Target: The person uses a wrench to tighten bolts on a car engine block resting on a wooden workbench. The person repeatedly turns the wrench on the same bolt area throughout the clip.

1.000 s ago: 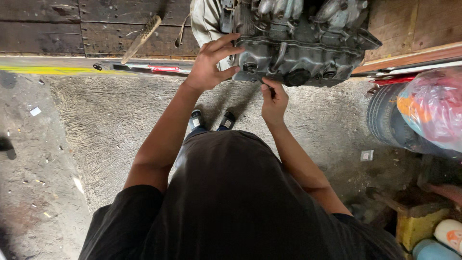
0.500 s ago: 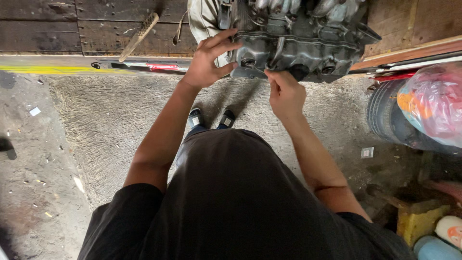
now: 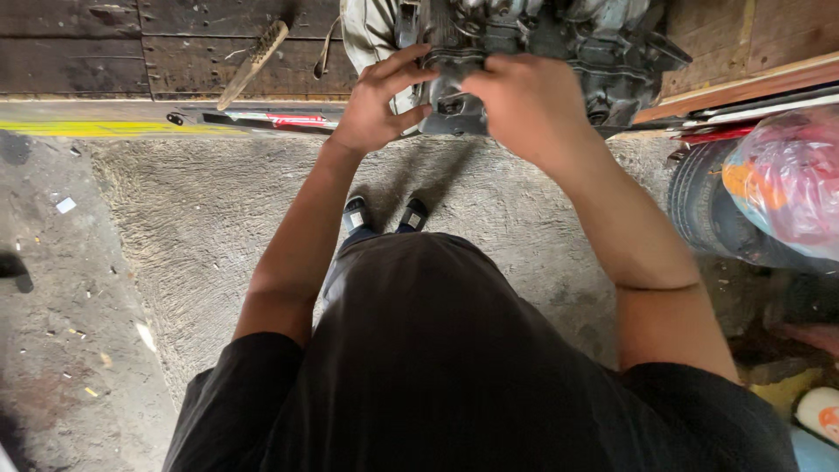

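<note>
Both the left hand and right hand seemingly grip the engine block.

R hand now atop engine block

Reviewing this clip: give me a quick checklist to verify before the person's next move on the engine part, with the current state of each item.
1. Left hand on the grey engine part: ok, fingers spread over its near edge.
2. Right hand on the part: ok, laid over its front.
3. Firm grip: cannot tell, fingertips hidden.
4. Part supported by the wooden bench: cannot tell.
5. Feet planted on the concrete floor: ok.
6. Wire brush clear of the hands: ok.
</note>
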